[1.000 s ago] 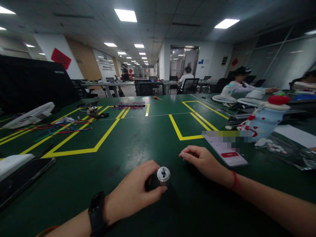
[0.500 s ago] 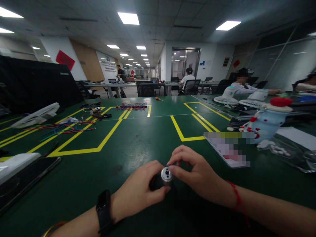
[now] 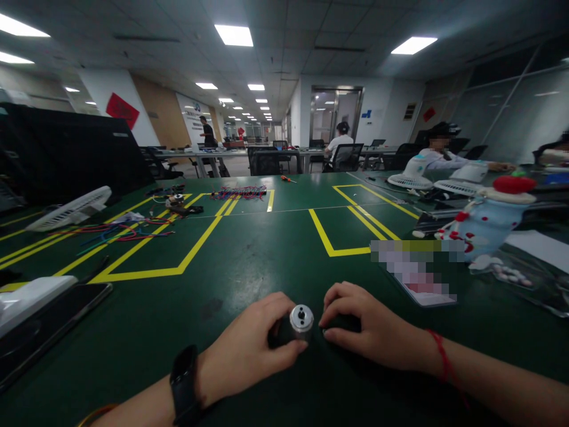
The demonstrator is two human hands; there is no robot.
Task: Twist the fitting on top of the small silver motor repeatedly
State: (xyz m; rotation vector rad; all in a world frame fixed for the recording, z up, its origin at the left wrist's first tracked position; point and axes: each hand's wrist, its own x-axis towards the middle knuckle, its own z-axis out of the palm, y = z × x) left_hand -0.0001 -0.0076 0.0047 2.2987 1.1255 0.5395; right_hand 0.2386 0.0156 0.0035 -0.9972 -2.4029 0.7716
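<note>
A small round metal motor [image 3: 301, 318] stands upright on the green table, its silver end face up with a dark centre and two small dark holes. My left hand [image 3: 253, 338] grips it from the left, thumb in front and fingers behind. Just to its right, apart from it, my right hand [image 3: 364, 323] rests low by the tabletop. Its thumb and index fingertips are drawn together in a pinch; whatever is between them is too small to make out.
A pixelated flat item [image 3: 420, 276] lies to the right, near a blue snowman-like figure [image 3: 491, 222] and a clear bag [image 3: 511, 276]. At left are a phone-like dark slab [image 3: 57, 326], loose wires [image 3: 133, 228] and a white fan [image 3: 71, 209]. An orange-handled screwdriver [image 3: 287, 179] lies far back.
My right hand has come off the motor's top and moved right and down to the table beside it. My left hand still holds the motor in nearly the same spot.
</note>
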